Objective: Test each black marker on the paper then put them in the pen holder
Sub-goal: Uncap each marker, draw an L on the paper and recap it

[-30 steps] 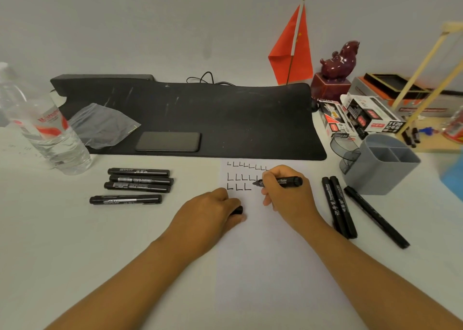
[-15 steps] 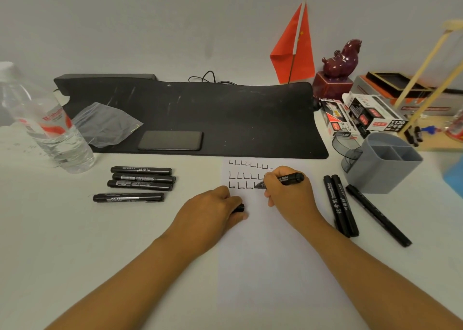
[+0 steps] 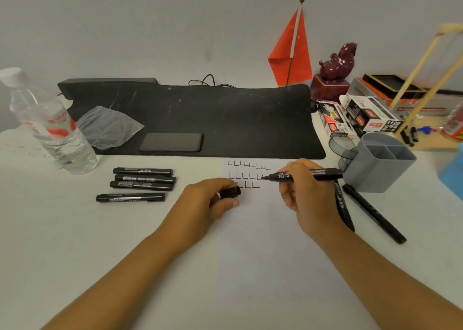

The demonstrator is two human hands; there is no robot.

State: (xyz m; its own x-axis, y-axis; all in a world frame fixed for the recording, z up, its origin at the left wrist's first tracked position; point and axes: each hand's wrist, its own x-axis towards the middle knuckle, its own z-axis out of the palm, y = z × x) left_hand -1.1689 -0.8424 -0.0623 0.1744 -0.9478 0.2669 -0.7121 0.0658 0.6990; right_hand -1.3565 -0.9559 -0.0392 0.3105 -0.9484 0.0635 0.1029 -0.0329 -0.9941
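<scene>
The right hand (image 3: 304, 191) pinches an uncapped black marker (image 3: 307, 174) between thumb and curled fingers, the barrel lying almost level and pointing left, its tip at the end of the second row of L-shaped marks on the white paper (image 3: 255, 229); whether the tip actually touches the sheet is hard to tell from this angle. The left hand (image 3: 200, 204) has its fingers curled round the marker's black cap (image 3: 230, 192), held just above the paper's left edge, near the third row of marks. Four capped black markers (image 3: 140, 184) lie side by side on the table (image 3: 50, 242) to the left of the paper, three close together and one slightly nearer the person. To the right of the paper, partly behind the right wrist, two more black markers (image 3: 343, 209) lie together, with a slimmer black pen (image 3: 373, 215) just beside them. The grey pen holder (image 3: 378, 164) stands upright beyond these, its compartments open to view, with a dark mesh cup (image 3: 344, 146) touching its left side. A black desk mat (image 3: 200, 119) stretches behind the paper, carrying a dark phone (image 3: 171, 142) and a crumpled clear plastic bag (image 3: 107, 126). A water bottle (image 3: 50, 126) stands at the far left, and a small red flag (image 3: 292, 51) and marker boxes (image 3: 363, 116) sit at the back right.
</scene>
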